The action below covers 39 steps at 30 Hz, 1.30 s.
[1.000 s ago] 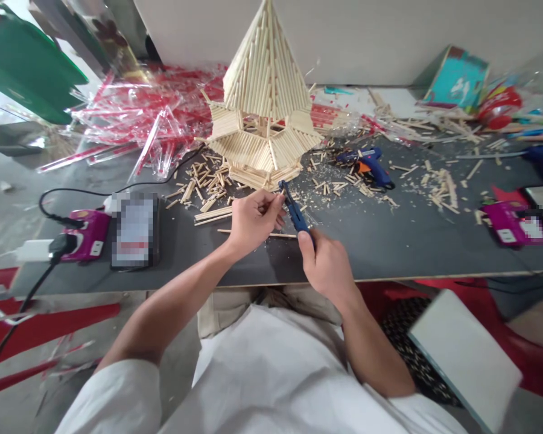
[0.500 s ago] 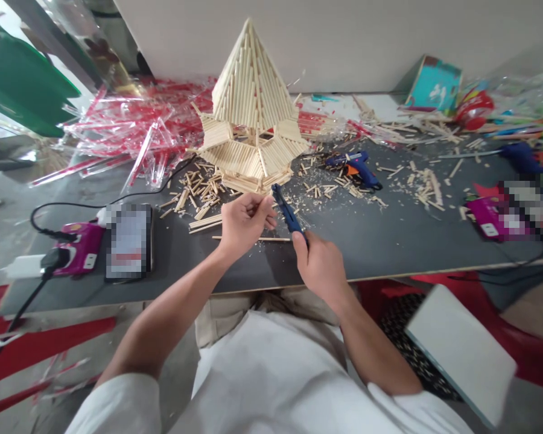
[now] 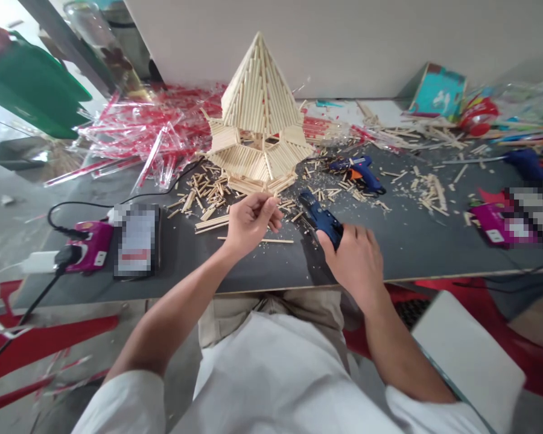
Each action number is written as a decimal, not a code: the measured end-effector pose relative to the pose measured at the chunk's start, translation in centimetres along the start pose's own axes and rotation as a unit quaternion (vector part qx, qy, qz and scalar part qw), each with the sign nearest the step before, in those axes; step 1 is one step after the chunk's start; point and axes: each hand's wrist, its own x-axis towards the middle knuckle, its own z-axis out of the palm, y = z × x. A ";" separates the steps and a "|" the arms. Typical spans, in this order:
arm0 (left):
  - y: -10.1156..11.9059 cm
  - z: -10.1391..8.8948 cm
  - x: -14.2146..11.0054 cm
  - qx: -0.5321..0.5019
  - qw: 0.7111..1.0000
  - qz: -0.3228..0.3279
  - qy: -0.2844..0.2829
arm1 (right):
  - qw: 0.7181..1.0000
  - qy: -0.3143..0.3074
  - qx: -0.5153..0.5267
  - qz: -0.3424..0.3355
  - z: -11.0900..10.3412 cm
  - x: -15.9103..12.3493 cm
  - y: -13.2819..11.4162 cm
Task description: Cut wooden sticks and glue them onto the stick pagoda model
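Note:
A tall pagoda-like model (image 3: 259,126) built of pale wooden sticks stands at the back middle of the dark table (image 3: 402,241). My left hand (image 3: 248,223) hovers just in front of its base, fingers pinched on a short wooden stick. My right hand (image 3: 355,259) is lower and to the right, gripping blue-handled cutters (image 3: 320,218) whose tip points toward the model; the cutters lie low over the table. A long thin stick (image 3: 271,240) lies on the table between my hands.
Cut stick pieces (image 3: 203,193) litter the table around the model. A blue glue gun (image 3: 359,170) lies right of it. Red and clear wrappers (image 3: 140,132) pile at back left. A pink charger (image 3: 88,253) and phone (image 3: 136,240) sit left; another pink device (image 3: 498,223) sits right.
My right hand has swung right and down with the cutters, away from the stick in my left hand. My left hand has stayed near the model's base.

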 end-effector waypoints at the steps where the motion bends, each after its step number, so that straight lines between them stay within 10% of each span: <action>1: 0.0 0.0 -0.1 0.004 1.000 0.000 -0.006 | 1.000 0.007 -0.012 0.002 0.3 -0.1 0.1; 12: 1.4 -1.1 -0.1 0.197 0.976 0.035 -0.080 | 0.998 0.042 0.032 -0.047 1.3 0.6 0.7; 22: 2.8 -4.2 0.9 0.402 0.885 0.032 -0.233 | 0.997 -0.011 0.033 0.071 1.6 15.5 9.5; 30: -0.2 -6.7 1.0 0.458 0.869 0.098 -0.163 | 0.990 0.019 0.117 0.083 5.5 17.3 9.1; 39: -0.4 -6.3 0.6 0.464 0.872 0.111 -0.112 | 0.970 0.068 0.190 0.136 3.7 15.6 8.3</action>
